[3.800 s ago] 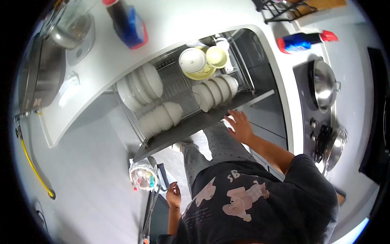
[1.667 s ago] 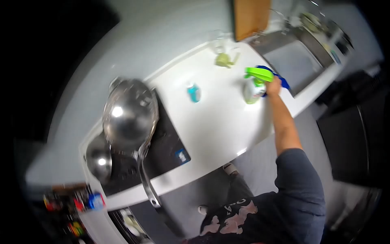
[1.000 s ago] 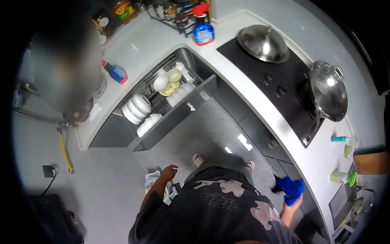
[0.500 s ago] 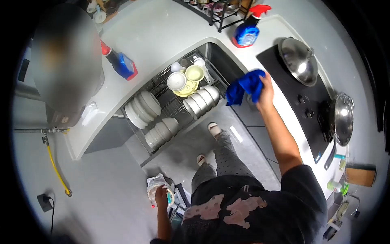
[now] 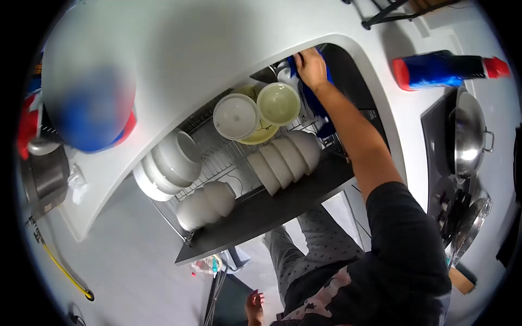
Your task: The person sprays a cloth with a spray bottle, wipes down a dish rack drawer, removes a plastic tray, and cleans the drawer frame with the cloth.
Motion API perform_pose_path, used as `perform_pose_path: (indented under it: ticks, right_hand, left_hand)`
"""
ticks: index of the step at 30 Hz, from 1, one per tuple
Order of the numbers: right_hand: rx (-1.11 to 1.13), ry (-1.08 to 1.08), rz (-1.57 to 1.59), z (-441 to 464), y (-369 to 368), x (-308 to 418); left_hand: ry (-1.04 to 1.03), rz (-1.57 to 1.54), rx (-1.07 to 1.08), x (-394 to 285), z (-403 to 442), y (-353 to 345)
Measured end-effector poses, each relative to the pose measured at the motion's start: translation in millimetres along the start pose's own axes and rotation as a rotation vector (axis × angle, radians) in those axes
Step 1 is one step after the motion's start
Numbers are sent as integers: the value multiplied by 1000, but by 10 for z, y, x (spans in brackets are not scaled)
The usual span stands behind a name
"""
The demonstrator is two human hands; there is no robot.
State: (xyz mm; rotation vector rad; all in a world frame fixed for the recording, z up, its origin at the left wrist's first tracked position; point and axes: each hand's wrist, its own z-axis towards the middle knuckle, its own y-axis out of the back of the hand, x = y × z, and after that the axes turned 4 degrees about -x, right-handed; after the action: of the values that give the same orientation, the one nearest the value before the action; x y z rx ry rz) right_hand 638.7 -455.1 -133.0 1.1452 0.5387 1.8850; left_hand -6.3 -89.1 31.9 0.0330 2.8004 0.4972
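Note:
My right hand [image 5: 312, 68] reaches into the back right corner of the pulled-out dish drawer, its fingers closed on a blue cloth [image 5: 314, 102]. Part of the cloth hangs down along the drawer's right side; the rest is hidden by my hand and arm. Close by in the wire rack are a white bowl [image 5: 236, 117], a pale yellow-green bowl [image 5: 278, 103] and a row of white bowls [image 5: 285, 158]. Low by my legs, my left hand [image 5: 254, 305] hangs with fingers apart and nothing in it.
Larger white bowls [image 5: 173, 163] and smaller ones [image 5: 206, 204] stand at the rack's left. On the counter [image 5: 217, 38] lies a blue spray bottle [image 5: 443, 70] with red ends. Right of it are a steel wok lid [image 5: 470, 133] and a hob [image 5: 435, 125].
My right hand has carried the blue cloth from beside the hob into the drawer's back right corner. My view has moved closer to the drawer. My left hand has dropped away from the bin.

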Motion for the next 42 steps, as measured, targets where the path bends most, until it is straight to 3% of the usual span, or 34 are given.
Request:
perform_pose_path:
  ticks: [2,5,11,12,15,26,28,30,34,37,42]
  right_hand:
    - [170,41,-119,122,-187,-147]
    - [278,-164,-258,236,-446,-254]
    - [526,-129,-425,221,-569,-620]
    - [504,-243,-397,149,-497,-594]
    - [376,-289,-232,-193,-24,-152]
    - [669,-441,-347,-1555,1303,116]
    - [711,-447,-401,-1588,1349,96]
    - [653,-462,-369,-1595,1279,68]
    - [597,-494,-363,-1570,1212,119]
    - [584,-478,-351,-1404,1149,142]
    - [444,-353,-265,-427,246,-38]
  left_hand:
    - [51,-82,15,-60,26,-156]
    - [38,-34,50,-431,99,-311]
    - [-28,-67,50,-745,314,-442]
    - [-27,-52,55,-760,358,-461]
    - [-40,-70,86,-635,437,-455]
    - [-266,-235,8,-975,515,-389]
    - [-932,438,-288,-1275,500,-315]
    - [-1236,519,-438,-1746,612,-333]
    - [-1150,835,-463,-2618,1053,-675]
    - [-1087,926,-304,-2552,1322,-784]
    - [-1030,973,-282,-2577,1333,-771]
